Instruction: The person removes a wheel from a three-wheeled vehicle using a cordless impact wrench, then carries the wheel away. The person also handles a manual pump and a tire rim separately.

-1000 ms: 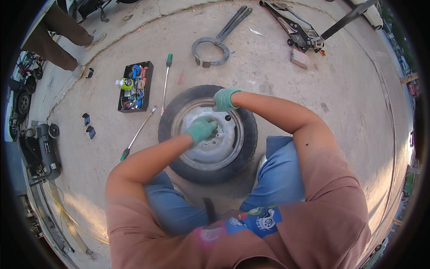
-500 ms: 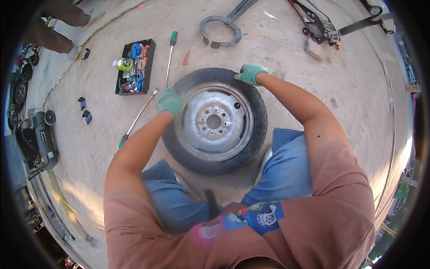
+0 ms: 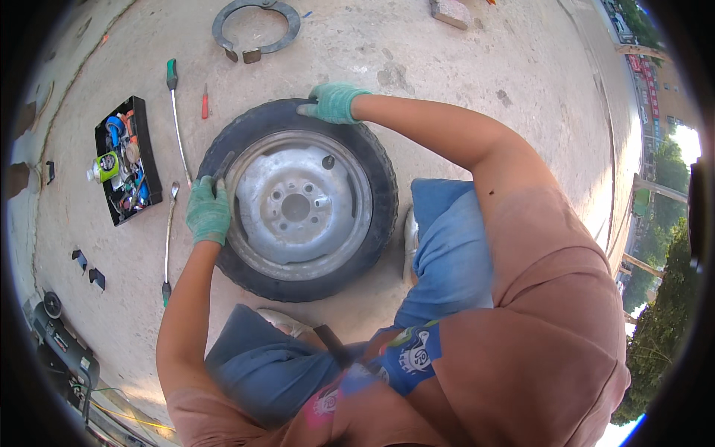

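Note:
A black tire (image 3: 378, 201) mounted on a silver steel wheel (image 3: 257, 190) lies flat on the ground before me. Its short black valve stem (image 3: 328, 162) shows near the rim's far right. My left hand (image 3: 208, 214), in a green glove, lies at the tire's left side. From its closed fingers a short grey strip (image 3: 226, 162) sticks out over the sidewall; its exact kind does not show. My right hand (image 3: 335, 103), gloved alike, grips the tire's far edge, thumb over the sidewall and fingers around the tread.
Left of the tire lie two long bars with green handles (image 3: 172, 74) (image 3: 167, 292) and a black tool tray (image 3: 155, 175). A red-handled tool (image 3: 205, 104), an open metal ring clamp (image 3: 277, 46) and a brick (image 3: 450, 13) lie beyond. A compressor (image 3: 67, 346) stands at lower left.
The view has swung, putting the tire and tools farther left in it. My left hand, blurred before, now shows the grey strip clearly. My right hand keeps to the tire's far edge.

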Demonstrator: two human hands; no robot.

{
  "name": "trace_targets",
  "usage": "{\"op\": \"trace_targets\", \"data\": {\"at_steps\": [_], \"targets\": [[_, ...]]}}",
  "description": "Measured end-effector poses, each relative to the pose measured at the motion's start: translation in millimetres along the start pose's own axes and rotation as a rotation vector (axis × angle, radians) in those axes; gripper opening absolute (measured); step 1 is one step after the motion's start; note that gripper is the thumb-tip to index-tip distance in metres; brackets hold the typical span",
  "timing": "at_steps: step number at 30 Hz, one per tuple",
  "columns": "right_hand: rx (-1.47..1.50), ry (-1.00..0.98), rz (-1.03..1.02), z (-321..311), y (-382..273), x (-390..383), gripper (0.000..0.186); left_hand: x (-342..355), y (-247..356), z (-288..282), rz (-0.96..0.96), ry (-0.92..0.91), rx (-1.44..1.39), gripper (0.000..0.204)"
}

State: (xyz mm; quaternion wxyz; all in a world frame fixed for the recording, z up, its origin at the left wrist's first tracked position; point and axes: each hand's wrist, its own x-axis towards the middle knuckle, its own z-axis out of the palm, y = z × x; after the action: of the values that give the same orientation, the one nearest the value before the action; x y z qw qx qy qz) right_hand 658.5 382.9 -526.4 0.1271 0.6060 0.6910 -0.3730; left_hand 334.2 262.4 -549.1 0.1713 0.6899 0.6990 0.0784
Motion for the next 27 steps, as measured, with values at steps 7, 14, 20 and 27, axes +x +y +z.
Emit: {"op": "trace_targets", "data": {"at_steps": [7, 14, 20, 27], "targets": [[1.038, 0.131, 0.325, -83, 18, -53, 0.056, 5, -9, 0, -0.110, -0.147, -0.041, 0.028], [2.210, 0.709, 0.357, -144, 164, -52, 0.046, -65, 106, -103, -0.253, -0.397, -0.410, 0.036], [2.046, 0.571, 0.565, -170, 114, -243, 0.032, -162, 205, -223, -0.424, -0.610, -0.588, 0.033], [1.475, 0.094, 1.166, -54, 121, -633, 0.032, -183, 281, -343, -0.237, -0.687, -0.383, 0.032]]}}
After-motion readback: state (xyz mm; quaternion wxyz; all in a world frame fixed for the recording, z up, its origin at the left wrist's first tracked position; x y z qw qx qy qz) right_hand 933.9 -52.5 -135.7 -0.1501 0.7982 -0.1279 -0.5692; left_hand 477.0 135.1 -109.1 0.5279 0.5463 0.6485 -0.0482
